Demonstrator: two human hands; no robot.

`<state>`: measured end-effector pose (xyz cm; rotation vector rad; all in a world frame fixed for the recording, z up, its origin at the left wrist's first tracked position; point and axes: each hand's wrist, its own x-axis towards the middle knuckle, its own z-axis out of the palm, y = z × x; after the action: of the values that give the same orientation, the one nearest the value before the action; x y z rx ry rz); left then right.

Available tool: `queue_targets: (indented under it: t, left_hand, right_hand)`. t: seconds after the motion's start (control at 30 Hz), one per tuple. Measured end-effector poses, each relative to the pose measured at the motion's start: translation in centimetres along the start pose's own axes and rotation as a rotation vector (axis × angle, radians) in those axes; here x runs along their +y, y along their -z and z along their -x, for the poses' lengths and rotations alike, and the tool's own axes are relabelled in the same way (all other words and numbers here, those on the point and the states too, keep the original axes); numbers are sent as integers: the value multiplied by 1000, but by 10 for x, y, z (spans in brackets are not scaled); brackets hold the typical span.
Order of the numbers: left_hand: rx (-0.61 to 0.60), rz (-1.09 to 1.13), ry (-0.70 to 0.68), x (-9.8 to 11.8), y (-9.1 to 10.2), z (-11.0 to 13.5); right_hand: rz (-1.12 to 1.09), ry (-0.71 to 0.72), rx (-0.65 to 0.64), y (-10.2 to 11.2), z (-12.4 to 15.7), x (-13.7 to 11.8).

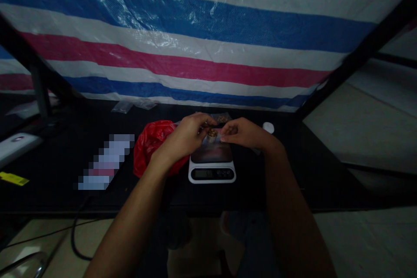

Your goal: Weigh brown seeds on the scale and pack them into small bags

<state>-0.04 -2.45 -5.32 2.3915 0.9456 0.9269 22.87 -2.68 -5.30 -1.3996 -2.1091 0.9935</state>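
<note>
Bringing a small brown object (211,134) over the kitchen scale (212,173), left hand (184,136) and right hand (243,133) meet closely (fingers hide whether either grips it, so I cannot tell).

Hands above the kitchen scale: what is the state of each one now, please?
Left hand: closed, fingers pinching a small clear packet of brown pieces.
Right hand: closed, fingertips pinching the edge of the same packet.

Striped tarpaulin (182,30) behind the black table (58,173); on it, red plastic bag (153,147), clear plastic bags (130,106), white cap (268,127), yellow tag (13,178).
</note>
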Motion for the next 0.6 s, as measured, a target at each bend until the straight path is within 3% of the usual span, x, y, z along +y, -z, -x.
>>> queue_targets:
  t: [0.1,0.27,0.43,0.6]
  left_hand:
    - [26,10,17,1,3,2]
    - [70,-54,105,0,21,7]
    - [54,-323,224,-21,37,19]
    - [-23,-497,350,-38,31,32]
  right_hand:
    - [69,-29,-57,-2,-1,3]
    - [118,-57,-43,-5,-3,4]
    - [104,-55,-35,-3,-2,0]
    - [-7,23,86,4,8,-19]
